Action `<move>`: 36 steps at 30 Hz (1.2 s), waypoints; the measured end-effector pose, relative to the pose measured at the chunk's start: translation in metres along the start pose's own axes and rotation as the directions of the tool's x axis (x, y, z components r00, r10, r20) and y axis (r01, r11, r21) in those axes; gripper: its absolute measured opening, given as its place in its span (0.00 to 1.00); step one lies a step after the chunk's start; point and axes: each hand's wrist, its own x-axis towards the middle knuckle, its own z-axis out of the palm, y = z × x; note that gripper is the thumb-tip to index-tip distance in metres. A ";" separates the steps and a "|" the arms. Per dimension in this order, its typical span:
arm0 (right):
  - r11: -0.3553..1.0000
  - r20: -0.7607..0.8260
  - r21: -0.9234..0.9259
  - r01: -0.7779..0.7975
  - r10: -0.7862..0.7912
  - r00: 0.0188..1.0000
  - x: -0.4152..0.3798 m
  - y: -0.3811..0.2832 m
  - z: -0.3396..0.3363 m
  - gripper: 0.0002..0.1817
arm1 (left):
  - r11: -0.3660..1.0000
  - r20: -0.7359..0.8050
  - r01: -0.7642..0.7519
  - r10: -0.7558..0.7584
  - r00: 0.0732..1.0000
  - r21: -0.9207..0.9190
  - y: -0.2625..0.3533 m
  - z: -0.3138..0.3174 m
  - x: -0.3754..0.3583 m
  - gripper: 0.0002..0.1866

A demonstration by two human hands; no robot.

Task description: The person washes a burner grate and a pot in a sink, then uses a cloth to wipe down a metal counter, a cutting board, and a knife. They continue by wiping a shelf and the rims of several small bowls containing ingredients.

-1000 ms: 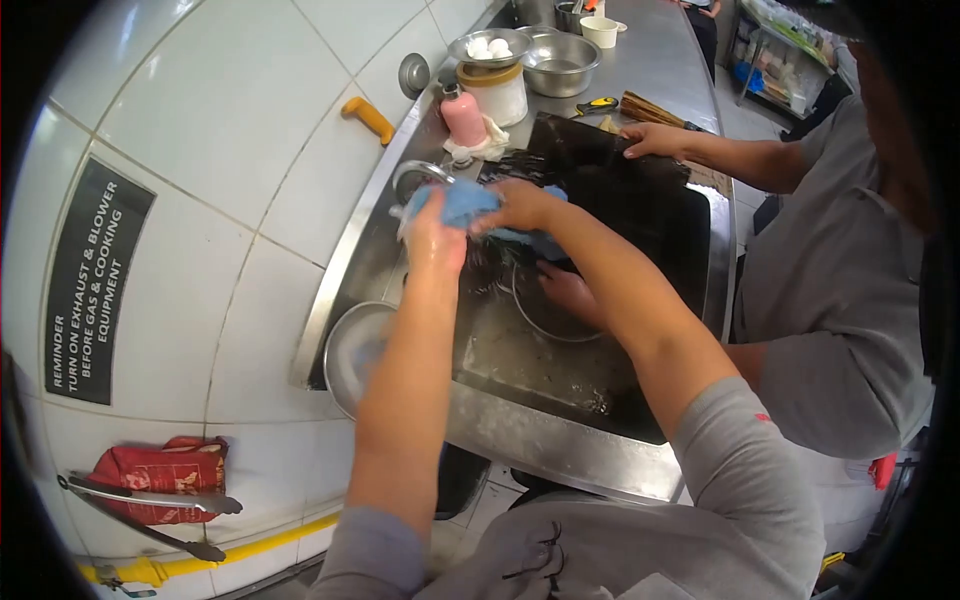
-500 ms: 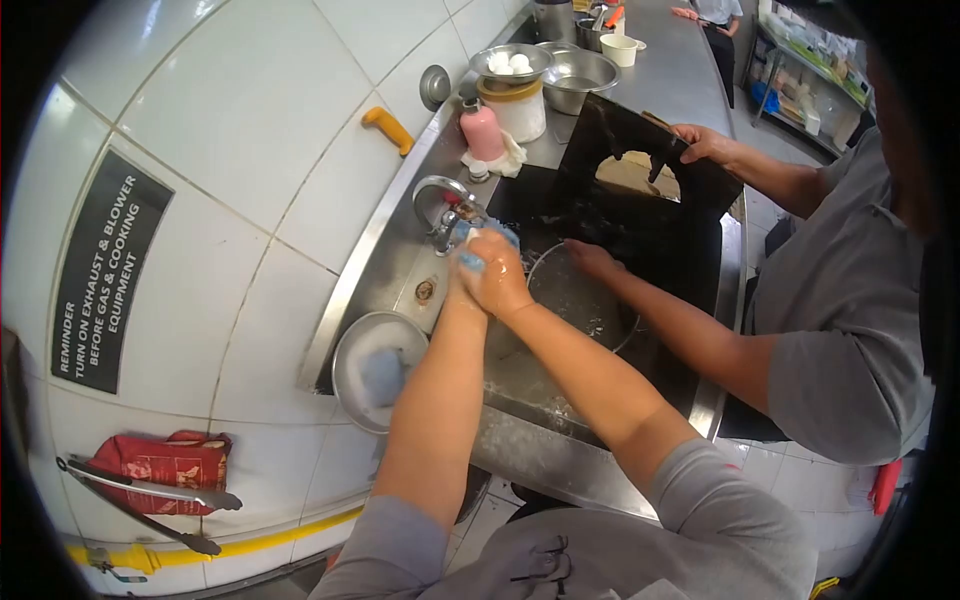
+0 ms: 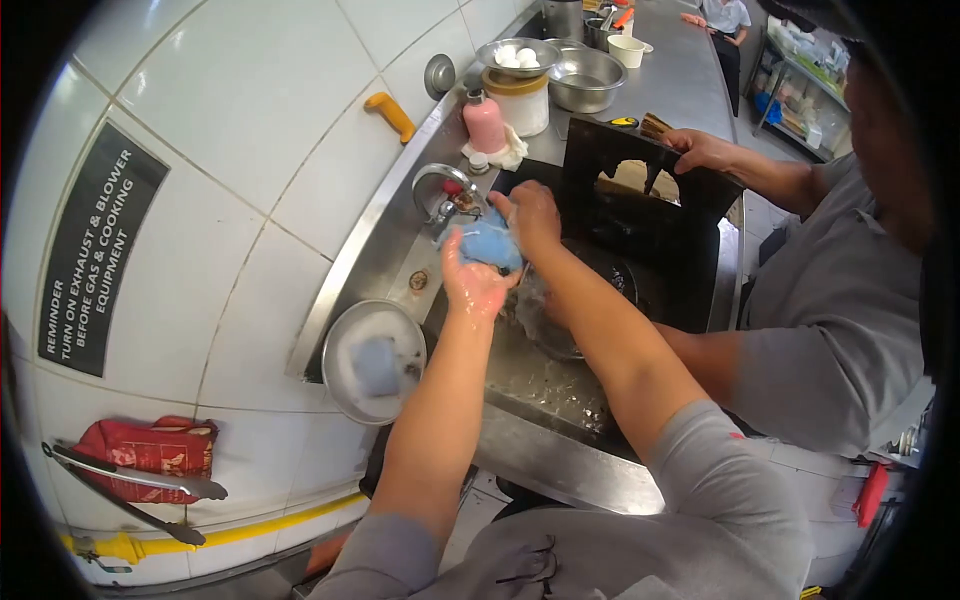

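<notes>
A wet, soft blue sponge [image 3: 487, 248] is held between my two hands over the sink, just in front of the curved tap [image 3: 438, 192]. My left hand [image 3: 474, 287] is beneath it, palm up and wet, with the thumb on its near side. My right hand [image 3: 530, 218] grips its right side, the fingertips partly hidden. To the left of my forearm, a metal bowl [image 3: 340, 330] holds whitish suds and another blue sponge [image 3: 377, 367].
At right, a co-worker's hand [image 3: 703, 150] holds a black plate [image 3: 625, 165] with a cut-out upright; their other arm reaches into the sink [image 3: 510, 350]. Behind the tap are a pink bottle [image 3: 485, 123], a lidded tub [image 3: 522, 105] and metal bowls [image 3: 585, 92].
My hands, clasped together around the sponge before, have moved apart, showing more of it. The right hand has moved up and right. The co-worker's black plate has tilted and their lower hand has shifted nearer.
</notes>
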 end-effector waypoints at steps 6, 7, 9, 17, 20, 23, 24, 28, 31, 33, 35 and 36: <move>0.775 0.193 0.594 -0.217 0.124 0.973 -0.041 -0.056 0.010 0.14 | 0.992 0.278 0.124 -0.111 0.954 -0.030 -0.002 -0.035 0.041 0.25; 0.854 0.115 0.498 -0.151 0.107 0.988 -0.053 -0.077 -0.003 0.14 | 0.993 0.282 0.112 -0.096 0.955 -0.040 0.001 -0.042 0.053 0.25; 0.862 0.009 0.504 -0.052 0.055 0.998 -0.052 -0.090 -0.016 0.15 | 0.985 0.482 0.169 -0.131 0.867 -0.035 -0.005 -0.085 0.110 0.26; 0.856 0.018 0.401 -0.328 0.351 0.936 -0.011 -0.072 -0.030 0.20 | 0.990 0.143 0.067 -0.085 0.986 0.121 -0.009 -0.090 0.134 0.25; 0.855 -0.075 0.508 -0.106 0.166 0.983 -0.038 -0.105 -0.034 0.17 | 0.948 0.719 0.255 -0.041 0.694 -0.193 0.000 -0.076 0.113 0.18; 0.929 -0.055 0.305 -0.211 0.239 0.970 -0.025 -0.046 -0.024 0.16 | 0.948 0.038 0.111 -0.128 0.991 0.298 0.007 -0.031 0.087 0.15; 0.942 0.058 0.141 -0.305 0.300 0.952 -0.022 -0.025 -0.028 0.17 | 0.947 0.043 0.113 -0.132 0.990 0.300 0.013 -0.009 0.069 0.15; 0.911 0.132 -0.029 -0.411 0.411 0.902 -0.044 0.029 0.001 0.17 | 0.757 0.145 -0.162 0.090 0.985 0.633 0.034 0.024 0.046 0.15; 0.743 0.195 0.471 -0.476 0.438 0.877 -0.024 0.011 -0.006 0.19 | 0.028 0.277 -0.292 0.240 0.931 0.956 0.046 0.018 0.059 0.20; 0.385 0.304 0.845 -0.372 0.226 0.925 -0.009 -0.020 -0.032 0.27 | -0.174 0.433 -0.399 0.261 0.863 0.900 0.047 0.010 0.070 0.21; 0.425 0.448 0.792 -0.439 0.084 0.890 0.003 -0.026 -0.043 0.26 | -0.149 0.562 -0.547 0.336 0.756 0.824 0.048 0.013 0.059 0.16; 0.473 0.571 0.736 -0.485 -0.048 0.819 0.009 -0.024 -0.045 0.26 | -0.149 0.559 -0.544 0.341 0.756 0.826 0.052 0.008 0.059 0.16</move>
